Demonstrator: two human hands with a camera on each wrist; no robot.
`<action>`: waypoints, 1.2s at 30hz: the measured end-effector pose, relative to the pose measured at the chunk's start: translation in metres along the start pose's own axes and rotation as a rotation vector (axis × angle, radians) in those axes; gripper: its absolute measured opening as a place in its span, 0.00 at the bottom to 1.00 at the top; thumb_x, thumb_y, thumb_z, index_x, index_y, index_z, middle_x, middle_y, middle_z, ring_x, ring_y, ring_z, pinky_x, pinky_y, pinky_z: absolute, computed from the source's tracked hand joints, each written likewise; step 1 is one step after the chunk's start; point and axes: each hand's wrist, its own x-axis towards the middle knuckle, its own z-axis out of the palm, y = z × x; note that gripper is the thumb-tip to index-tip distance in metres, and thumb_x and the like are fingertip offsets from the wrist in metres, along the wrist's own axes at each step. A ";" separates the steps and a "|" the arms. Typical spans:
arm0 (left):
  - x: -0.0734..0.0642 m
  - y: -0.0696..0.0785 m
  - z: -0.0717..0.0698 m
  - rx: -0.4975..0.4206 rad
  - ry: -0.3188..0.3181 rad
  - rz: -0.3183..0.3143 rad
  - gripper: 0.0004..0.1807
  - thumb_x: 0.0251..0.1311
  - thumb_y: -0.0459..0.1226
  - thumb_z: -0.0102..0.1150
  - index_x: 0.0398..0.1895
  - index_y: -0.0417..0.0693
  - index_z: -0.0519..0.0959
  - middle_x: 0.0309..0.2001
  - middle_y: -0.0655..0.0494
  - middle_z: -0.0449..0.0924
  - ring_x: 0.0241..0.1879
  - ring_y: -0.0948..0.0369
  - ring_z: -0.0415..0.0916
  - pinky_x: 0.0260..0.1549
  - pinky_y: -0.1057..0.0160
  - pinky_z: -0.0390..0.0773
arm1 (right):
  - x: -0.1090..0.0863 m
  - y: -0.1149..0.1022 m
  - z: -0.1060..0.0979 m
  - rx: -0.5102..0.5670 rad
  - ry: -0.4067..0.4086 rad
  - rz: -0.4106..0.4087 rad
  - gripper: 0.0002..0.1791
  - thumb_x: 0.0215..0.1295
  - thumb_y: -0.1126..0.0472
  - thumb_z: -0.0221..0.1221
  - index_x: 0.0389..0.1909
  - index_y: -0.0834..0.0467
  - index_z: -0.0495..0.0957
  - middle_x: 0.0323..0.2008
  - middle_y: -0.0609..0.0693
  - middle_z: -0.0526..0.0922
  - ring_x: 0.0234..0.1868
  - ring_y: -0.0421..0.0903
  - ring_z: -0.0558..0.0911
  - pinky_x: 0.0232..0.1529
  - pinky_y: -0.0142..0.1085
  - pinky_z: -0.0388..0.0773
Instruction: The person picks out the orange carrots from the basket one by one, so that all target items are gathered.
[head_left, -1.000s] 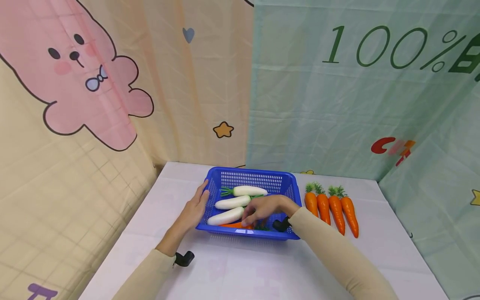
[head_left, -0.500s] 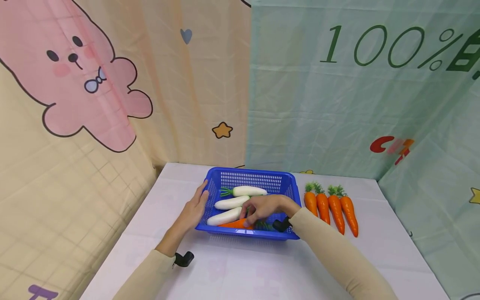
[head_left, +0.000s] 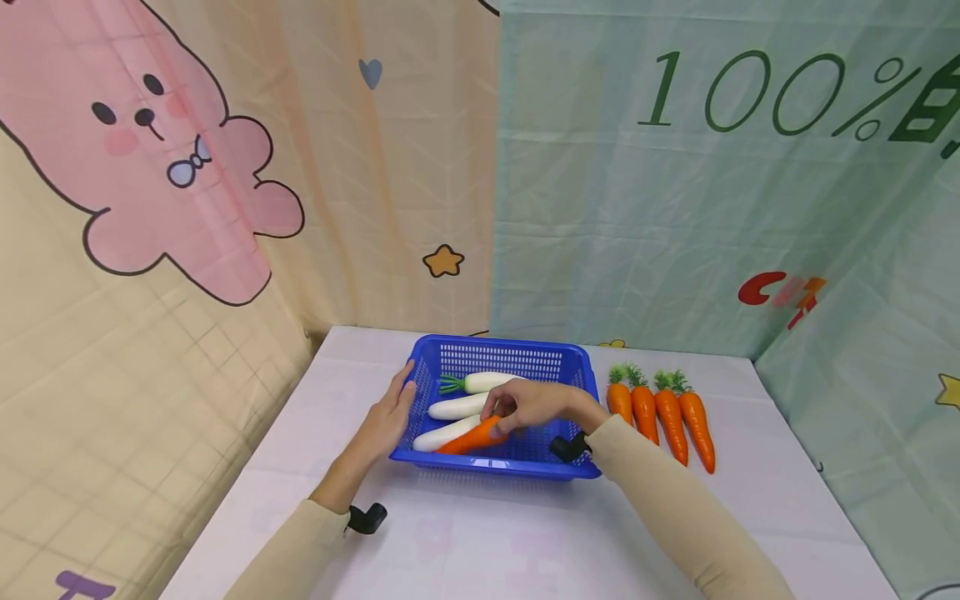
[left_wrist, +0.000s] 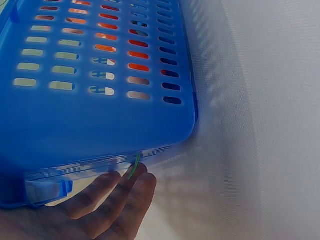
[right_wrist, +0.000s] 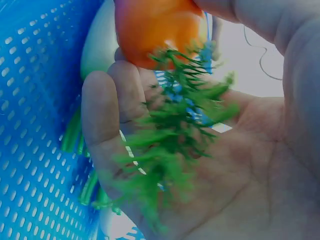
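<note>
A blue plastic basket (head_left: 495,467) with slotted walls stands on the table, holding three white radishes (head_left: 453,408) with green stems. Inside it, my right hand (head_left: 538,402) pinches an orange carrot (head_left: 468,438) near its leafy end. The carrot lies slanted, its tip toward the basket's front left, beside the nearest radish. Close up in the right wrist view, its feathery green leaves (right_wrist: 172,120) hang in front of my palm. My left hand (head_left: 386,423) rests against the basket's left end; in the left wrist view its extended fingers (left_wrist: 120,202) touch the outer wall under the rim.
Several carrots (head_left: 670,421) lie side by side on the white table (head_left: 480,542), just right of the basket, leafy ends away from me. Printed curtains (head_left: 420,192) hang behind the table and along both sides.
My right hand has taken hold of the carrot at the front of the basket and raised its leafy end. The left hand stays at the basket's left end.
</note>
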 end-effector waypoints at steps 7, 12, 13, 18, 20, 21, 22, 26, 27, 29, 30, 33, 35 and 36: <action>0.000 0.000 0.000 0.004 0.013 0.006 0.38 0.97 0.60 0.29 1.00 0.61 0.49 0.94 0.36 0.56 0.87 0.23 0.62 0.85 0.17 0.62 | -0.009 0.001 -0.005 0.123 0.072 0.036 0.16 0.80 0.58 0.73 0.62 0.56 0.87 0.55 0.56 0.90 0.48 0.52 0.94 0.50 0.47 0.98; 0.000 0.001 0.000 0.004 0.010 0.006 0.38 0.97 0.59 0.28 1.00 0.61 0.48 0.95 0.37 0.55 0.88 0.24 0.61 0.85 0.18 0.61 | -0.020 0.000 -0.008 0.136 0.139 0.014 0.17 0.81 0.55 0.73 0.64 0.54 0.86 0.57 0.57 0.89 0.45 0.60 0.97 0.46 0.46 0.99; 0.000 0.001 0.000 0.003 0.008 0.004 0.38 0.97 0.60 0.28 1.00 0.60 0.48 0.95 0.37 0.54 0.88 0.24 0.61 0.85 0.17 0.60 | -0.022 0.000 -0.009 0.130 0.157 0.005 0.17 0.81 0.55 0.74 0.64 0.54 0.86 0.57 0.57 0.89 0.46 0.63 0.97 0.44 0.46 0.98; 0.000 0.001 0.001 -0.010 -0.007 -0.013 0.38 0.97 0.59 0.29 1.00 0.61 0.46 0.96 0.38 0.52 0.90 0.26 0.57 0.86 0.18 0.58 | -0.031 0.002 -0.014 0.110 0.241 -0.037 0.18 0.80 0.52 0.75 0.63 0.52 0.87 0.58 0.58 0.88 0.48 0.75 0.93 0.41 0.46 0.97; -0.001 0.000 0.001 -0.013 -0.010 -0.017 0.38 0.97 0.59 0.28 1.00 0.61 0.45 0.96 0.38 0.51 0.91 0.26 0.56 0.86 0.18 0.58 | -0.035 0.003 -0.016 0.109 0.276 -0.052 0.18 0.80 0.51 0.75 0.64 0.52 0.88 0.59 0.59 0.89 0.47 0.75 0.92 0.42 0.50 0.98; -0.001 0.000 0.001 -0.013 -0.010 -0.015 0.38 0.97 0.59 0.28 1.00 0.61 0.45 0.96 0.38 0.51 0.91 0.26 0.56 0.86 0.18 0.58 | -0.037 0.004 -0.017 0.112 0.296 -0.061 0.19 0.80 0.51 0.76 0.64 0.52 0.88 0.60 0.59 0.89 0.47 0.75 0.92 0.43 0.53 0.98; 0.000 0.000 0.001 -0.011 -0.008 -0.013 0.38 0.97 0.59 0.28 1.00 0.61 0.45 0.96 0.38 0.51 0.90 0.26 0.56 0.86 0.18 0.58 | -0.039 0.005 -0.017 0.113 0.315 -0.067 0.19 0.80 0.51 0.76 0.64 0.52 0.88 0.61 0.59 0.90 0.46 0.73 0.92 0.44 0.56 0.98; 0.000 0.000 0.001 -0.009 -0.002 -0.013 0.38 0.96 0.61 0.27 1.00 0.62 0.45 0.96 0.38 0.52 0.90 0.26 0.57 0.86 0.18 0.58 | -0.047 0.007 -0.019 0.131 0.380 -0.103 0.20 0.80 0.52 0.76 0.66 0.52 0.89 0.63 0.61 0.90 0.42 0.63 0.95 0.49 0.67 0.96; 0.001 0.000 0.001 -0.006 0.001 -0.009 0.39 0.96 0.61 0.27 1.00 0.61 0.46 0.96 0.38 0.52 0.90 0.26 0.57 0.86 0.18 0.58 | -0.048 0.008 -0.020 0.134 0.396 -0.110 0.20 0.80 0.51 0.76 0.66 0.51 0.89 0.63 0.60 0.91 0.41 0.61 0.96 0.49 0.66 0.96; 0.001 0.000 0.001 -0.006 0.001 -0.008 0.39 0.96 0.61 0.28 1.00 0.61 0.46 0.95 0.37 0.53 0.90 0.25 0.58 0.86 0.18 0.58 | -0.052 0.010 -0.020 0.138 0.430 -0.118 0.20 0.80 0.51 0.76 0.67 0.51 0.89 0.64 0.60 0.91 0.41 0.58 0.96 0.48 0.61 0.97; 0.001 0.000 0.001 -0.005 0.003 -0.008 0.39 0.96 0.61 0.28 1.00 0.61 0.46 0.95 0.37 0.53 0.90 0.25 0.58 0.86 0.18 0.58 | -0.054 0.011 -0.021 0.136 0.448 -0.121 0.20 0.80 0.51 0.76 0.67 0.51 0.89 0.64 0.60 0.91 0.42 0.58 0.95 0.47 0.56 0.98; 0.000 0.000 0.001 -0.006 0.006 0.000 0.38 0.96 0.60 0.28 1.00 0.60 0.47 0.95 0.37 0.53 0.89 0.24 0.58 0.86 0.18 0.59 | -0.062 0.014 -0.023 0.125 0.515 -0.102 0.23 0.80 0.50 0.76 0.69 0.52 0.89 0.66 0.59 0.91 0.42 0.57 0.93 0.44 0.45 0.97; 0.000 -0.001 0.001 -0.012 0.006 -0.003 0.38 0.97 0.60 0.28 1.00 0.61 0.47 0.95 0.37 0.53 0.89 0.25 0.58 0.87 0.18 0.58 | -0.068 0.015 -0.025 0.126 0.560 -0.087 0.25 0.79 0.49 0.77 0.71 0.54 0.87 0.67 0.60 0.90 0.46 0.56 0.91 0.45 0.43 0.95; 0.000 -0.001 0.001 -0.012 0.008 -0.001 0.38 0.97 0.60 0.28 1.00 0.61 0.47 0.95 0.37 0.53 0.89 0.25 0.58 0.87 0.18 0.58 | -0.070 0.016 -0.026 0.127 0.583 -0.082 0.27 0.79 0.49 0.77 0.72 0.55 0.87 0.68 0.60 0.89 0.48 0.55 0.91 0.46 0.42 0.95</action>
